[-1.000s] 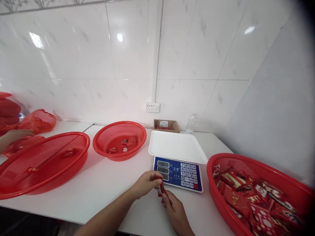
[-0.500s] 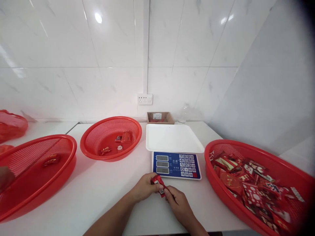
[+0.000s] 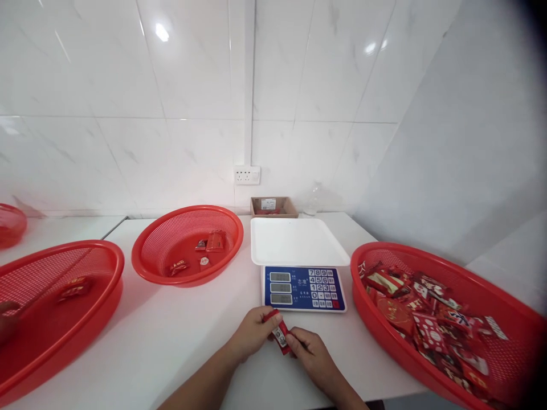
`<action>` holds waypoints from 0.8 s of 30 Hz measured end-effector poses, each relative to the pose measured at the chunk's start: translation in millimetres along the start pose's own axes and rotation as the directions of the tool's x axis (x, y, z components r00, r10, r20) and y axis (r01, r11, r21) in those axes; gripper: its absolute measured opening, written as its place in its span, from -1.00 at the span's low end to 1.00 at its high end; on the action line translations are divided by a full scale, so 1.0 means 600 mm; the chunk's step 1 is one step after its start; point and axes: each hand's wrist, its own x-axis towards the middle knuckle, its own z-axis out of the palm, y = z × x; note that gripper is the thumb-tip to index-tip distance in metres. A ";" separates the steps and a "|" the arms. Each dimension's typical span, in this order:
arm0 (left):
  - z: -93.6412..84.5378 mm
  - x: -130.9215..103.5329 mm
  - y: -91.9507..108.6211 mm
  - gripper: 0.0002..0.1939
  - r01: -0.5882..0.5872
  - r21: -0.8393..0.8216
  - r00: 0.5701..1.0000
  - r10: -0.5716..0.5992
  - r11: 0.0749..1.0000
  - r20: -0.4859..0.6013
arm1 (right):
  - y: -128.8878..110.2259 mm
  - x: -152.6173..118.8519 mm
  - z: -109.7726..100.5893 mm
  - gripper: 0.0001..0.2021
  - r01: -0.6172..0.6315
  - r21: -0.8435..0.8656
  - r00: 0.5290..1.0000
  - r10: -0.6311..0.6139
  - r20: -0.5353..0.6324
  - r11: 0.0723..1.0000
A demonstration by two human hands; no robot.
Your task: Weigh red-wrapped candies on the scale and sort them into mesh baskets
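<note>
Between both hands, just in front of the scale, is a small red wrapped packet [image 3: 280, 336] with pale print on its face. My left hand [image 3: 253, 335] pinches its upper end with the thumb on top. At the lower right end, my right hand [image 3: 311, 352] grips the packet's edge between thumb and fingers. The blue-panelled digital scale [image 3: 302, 288] stands beyond my hands, its white tray [image 3: 299, 242] bare. To the right, a red basket [image 3: 363, 302] holds several red packets [image 3: 429, 330].
A round red basket [image 3: 145, 273] with a few packets stands left of the scale. Another red basket [image 3: 109, 302] is at the far left, with another person's hand [image 3: 7, 319] over it. A cardboard box [image 3: 273, 215] and a clear bottle [image 3: 314, 199] sit by the wall.
The packet has turned so that more of its printed face shows between my hands. The view has shifted slightly to the right.
</note>
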 end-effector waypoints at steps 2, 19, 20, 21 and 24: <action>-0.001 0.001 -0.001 -0.58 -0.001 -0.001 1.000 0.001 1.000 -0.012 | -0.003 0.001 -0.004 -0.62 -0.019 0.068 0.999 0.015 0.050 0.997; -0.013 0.014 -0.013 -0.47 -0.002 -0.135 0.993 -0.015 0.991 -0.120 | -0.085 0.084 -0.036 -0.69 -0.038 0.241 0.999 0.030 0.036 0.970; -0.013 0.014 -0.013 -0.47 -0.010 -0.128 0.991 -0.007 0.992 -0.131 | -0.066 0.069 -0.029 -0.69 -0.034 0.192 0.998 0.023 0.059 0.981; -0.012 0.013 -0.013 -0.48 -0.014 -0.118 0.990 -0.003 0.993 -0.141 | -0.047 0.053 -0.022 -0.70 -0.060 0.164 0.997 0.049 0.067 0.985; -0.006 0.011 -0.012 -0.50 -0.019 -0.041 0.991 0.013 0.999 -0.134 | 0.003 0.008 -0.002 -0.74 -0.102 0.108 0.992 0.110 -0.062 0.989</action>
